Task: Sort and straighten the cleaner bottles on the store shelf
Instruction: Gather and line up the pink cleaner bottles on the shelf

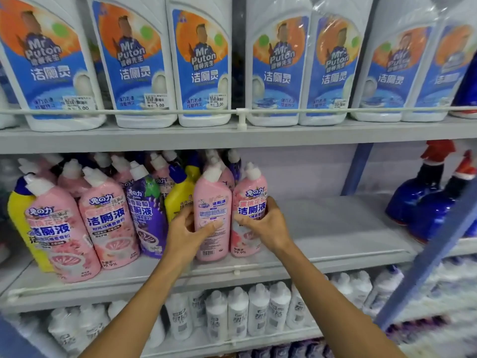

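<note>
Left hand (184, 229) wraps its fingers (186, 211) round the back-facing pink bottle (213, 200); right hand (267, 224) grips the touching front-facing pink bottle (249, 200), both upright on the middle shelf (335, 228).

"Mr Puton" on white jugs (202, 65)

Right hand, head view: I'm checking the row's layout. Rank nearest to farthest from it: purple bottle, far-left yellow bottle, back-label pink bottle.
1. Back-label pink bottle, gripped by the left hand, just left of the right hand.
2. Purple bottle, mid-row, farther left.
3. Far-left yellow bottle, at the row's left end.
</note>
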